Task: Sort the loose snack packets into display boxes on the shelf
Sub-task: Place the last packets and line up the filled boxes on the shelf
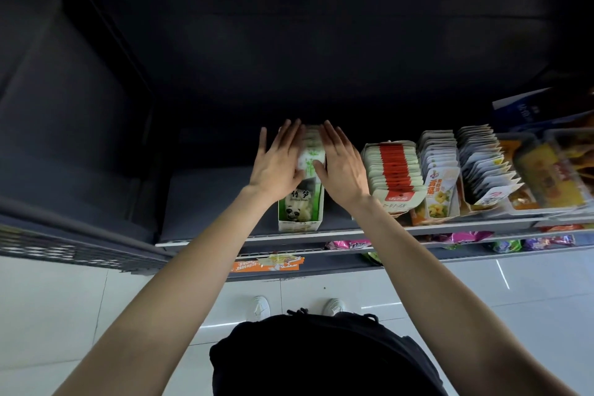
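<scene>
The green display box stands at the front edge of the shelf. The left hand and right hand, fingers straight, press the snack packets inside it from both sides.

2 hands, 4 display boxes, 2 shoes

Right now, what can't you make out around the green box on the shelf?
- Head view: green packets in the green box are motion-blurred, partly hidden by the left hand and right hand.
- The shelf's back is too dark.
- The blue box is cut off at the right edge.
</scene>
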Demonstrator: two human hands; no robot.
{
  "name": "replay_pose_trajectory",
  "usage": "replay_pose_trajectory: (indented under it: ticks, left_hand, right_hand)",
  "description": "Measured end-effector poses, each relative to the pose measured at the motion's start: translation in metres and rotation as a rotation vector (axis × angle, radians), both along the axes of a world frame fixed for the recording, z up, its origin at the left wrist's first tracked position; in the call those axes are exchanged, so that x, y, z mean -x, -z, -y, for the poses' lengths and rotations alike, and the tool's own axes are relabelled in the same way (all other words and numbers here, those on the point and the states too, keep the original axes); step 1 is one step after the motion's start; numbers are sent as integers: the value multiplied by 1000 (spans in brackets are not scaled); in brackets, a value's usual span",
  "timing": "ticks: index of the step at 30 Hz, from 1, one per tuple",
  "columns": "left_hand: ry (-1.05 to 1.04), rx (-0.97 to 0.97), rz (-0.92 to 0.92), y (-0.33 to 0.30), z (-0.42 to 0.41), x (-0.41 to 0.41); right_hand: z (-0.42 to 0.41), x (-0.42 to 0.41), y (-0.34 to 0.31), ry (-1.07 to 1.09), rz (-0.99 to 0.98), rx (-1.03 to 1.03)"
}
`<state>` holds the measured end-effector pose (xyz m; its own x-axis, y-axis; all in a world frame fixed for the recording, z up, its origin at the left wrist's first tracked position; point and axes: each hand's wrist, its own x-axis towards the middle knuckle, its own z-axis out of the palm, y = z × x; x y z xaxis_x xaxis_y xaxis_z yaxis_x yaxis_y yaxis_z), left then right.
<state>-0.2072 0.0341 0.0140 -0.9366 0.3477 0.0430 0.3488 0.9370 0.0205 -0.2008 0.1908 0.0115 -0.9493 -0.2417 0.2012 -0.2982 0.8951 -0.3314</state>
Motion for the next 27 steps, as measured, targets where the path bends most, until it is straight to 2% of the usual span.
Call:
replay_pose_trajectory:
  ticks: [4, 10, 12, 15, 19, 21, 23, 25, 27]
  left_hand:
    - [-1, 2, -1, 2, 2, -1]
    - [43, -173, -216, 3, 12, -7]
    - [23, -193, -165, 7, 10, -11]
    - [-70, -243, 8, 12, 6, -8]
    - [-76, -102, 35, 9, 2, 8]
    - [-95, -117, 67, 13, 1, 12]
    - [-89, -299, 64, 19, 0, 9]
    - [-98, -709, 89, 24, -1, 3]
    - [-249, -1152, 224, 26, -3, -5]
  right_hand:
    - [2, -11, 8, 46, 35, 54]
    - [5, -23, 10, 150, 154, 282]
    - [10, -22, 8, 125, 187, 317]
    - [18, -16, 4, 121, 257, 364]
    - [18, -14, 4, 174, 287, 428]
    - [19, -18, 5, 194, 328, 470]
    - [23, -24, 7, 202, 382, 501]
    - [25, -27, 10, 217, 416, 549]
    - [25, -27, 11, 231, 418, 598]
